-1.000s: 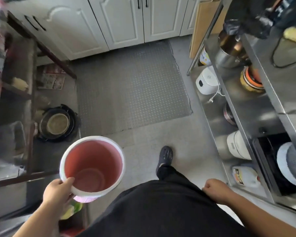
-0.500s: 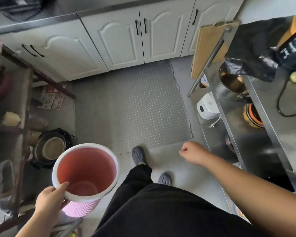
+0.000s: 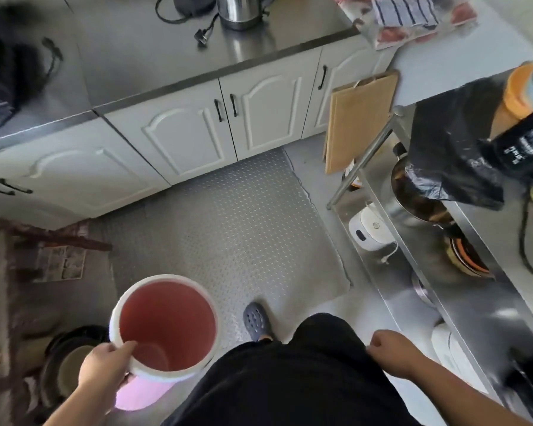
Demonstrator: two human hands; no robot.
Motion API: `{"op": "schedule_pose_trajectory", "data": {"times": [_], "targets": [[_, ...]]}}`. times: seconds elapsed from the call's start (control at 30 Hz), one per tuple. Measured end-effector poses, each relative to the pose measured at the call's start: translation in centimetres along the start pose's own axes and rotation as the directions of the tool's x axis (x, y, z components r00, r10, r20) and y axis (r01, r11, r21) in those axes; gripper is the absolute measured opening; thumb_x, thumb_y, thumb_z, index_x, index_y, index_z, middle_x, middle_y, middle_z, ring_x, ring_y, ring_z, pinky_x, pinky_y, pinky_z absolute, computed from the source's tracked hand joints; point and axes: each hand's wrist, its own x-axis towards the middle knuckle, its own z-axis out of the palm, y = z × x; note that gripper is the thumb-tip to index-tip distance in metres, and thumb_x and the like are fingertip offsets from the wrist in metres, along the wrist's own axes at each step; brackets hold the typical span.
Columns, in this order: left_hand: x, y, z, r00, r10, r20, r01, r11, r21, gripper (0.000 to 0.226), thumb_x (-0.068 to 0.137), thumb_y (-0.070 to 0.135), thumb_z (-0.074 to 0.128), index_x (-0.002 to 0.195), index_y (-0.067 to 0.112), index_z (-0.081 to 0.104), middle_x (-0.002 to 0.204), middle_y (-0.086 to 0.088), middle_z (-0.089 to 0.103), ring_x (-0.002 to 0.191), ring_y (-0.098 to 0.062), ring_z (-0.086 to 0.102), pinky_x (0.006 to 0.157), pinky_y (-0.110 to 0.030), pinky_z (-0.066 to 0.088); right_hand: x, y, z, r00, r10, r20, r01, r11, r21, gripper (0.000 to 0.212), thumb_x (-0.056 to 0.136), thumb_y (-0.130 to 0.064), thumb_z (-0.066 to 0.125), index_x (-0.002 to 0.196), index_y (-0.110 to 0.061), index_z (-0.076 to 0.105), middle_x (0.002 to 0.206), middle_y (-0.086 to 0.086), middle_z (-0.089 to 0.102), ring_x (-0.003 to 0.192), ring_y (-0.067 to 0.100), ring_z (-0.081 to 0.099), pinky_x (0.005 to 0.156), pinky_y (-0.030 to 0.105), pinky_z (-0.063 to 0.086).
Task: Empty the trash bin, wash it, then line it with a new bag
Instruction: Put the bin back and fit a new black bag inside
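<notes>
1. Trash bin (image 3: 166, 327), one: round, white rim, pink ribbed outer wall, reddish inside, nothing in it and no bag fitted. Carried upright above the floor, directly ahead of and to the right of the left hand, near edge against the person's dark trousers.
2. Left hand (image 3: 105, 368), one: grips the bin's near rim, thumb hooked over into the mouth, fingers curled under on the outside wall.
3. Right hand (image 3: 393, 352), one: fingers loosely curled, holding nothing, hanging beside the thigh, well apart from the bin.
4. Shoe (image 3: 255, 321), one visible: grey perforated clog, between the two hands and ahead of them, on the edge of the floor mat.
5. Floor mat (image 3: 228, 229), one: grey, studded pattern, ahead of both hands.
6. Cabinet doors (image 3: 259, 118), white, arched panels, black handles; five counted, beyond the mat.
7. Kettle (image 3: 239, 10), one: steel, on the metal worktop far ahead.
8. Black bag (image 3: 446, 155), one: draped over the steel shelf unit's top corner, ahead and to the right of the right hand.
9. Cutting board (image 3: 359, 118), one: wooden, hung at the shelf unit's end.
10. White cooker (image 3: 370, 227), one: lower shelf, ahead of the right hand.
</notes>
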Motion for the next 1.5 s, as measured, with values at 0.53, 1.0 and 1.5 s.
{"op": "schedule_pose_trajectory", "data": {"times": [0.53, 1.0, 1.5], "targets": [[8.3, 29.4, 15.1, 0.978, 0.141, 0.151, -0.180, 0.941, 0.286, 0.014, 0.083, 0.014, 0.074, 0.083, 0.004, 0.064, 0.082, -0.021, 0.069, 0.069, -0.036, 0.072, 0.071, -0.056, 0.062, 14.2, -7.6, -14.8, 0.999, -0.001, 0.037, -0.006, 0.980, 0.201, 0.020, 0.092, -0.032, 0.047, 0.073, -0.027, 0.043, 0.080, -0.008, 0.054, 0.074, 0.012, 0.052, 0.058, 0.023, 0.036], [18.4, 44.0, 40.7, 0.888, 0.079, 0.453, -0.189, 0.961, 0.202, 0.012, 0.089, 0.006, 0.066, 0.100, 0.002, 0.063, 0.098, -0.021, 0.072, 0.083, -0.035, 0.075, 0.082, -0.053, 0.062, 32.6, -15.5, -18.5, 0.987, -0.133, 0.094, 0.101, 0.952, 0.289, 0.020, 0.095, -0.034, 0.043, 0.086, -0.019, 0.054, 0.089, -0.001, 0.061, 0.082, 0.020, 0.058, 0.070, 0.034, 0.048], [34.1, 42.1, 63.5, 0.838, 0.067, 0.542, -0.162, 0.978, 0.130, 0.005, 0.085, 0.005, 0.063, 0.085, 0.010, 0.062, 0.092, -0.011, 0.072, 0.076, -0.022, 0.072, 0.055, -0.028, 0.061, 48.3, -19.0, -10.7, 0.994, -0.102, 0.044, 0.083, 0.947, 0.311, 0.014, 0.094, -0.026, 0.045, 0.081, -0.026, 0.049, 0.069, -0.012, 0.046, 0.067, 0.012, 0.055, 0.064, 0.032, 0.051]]}}
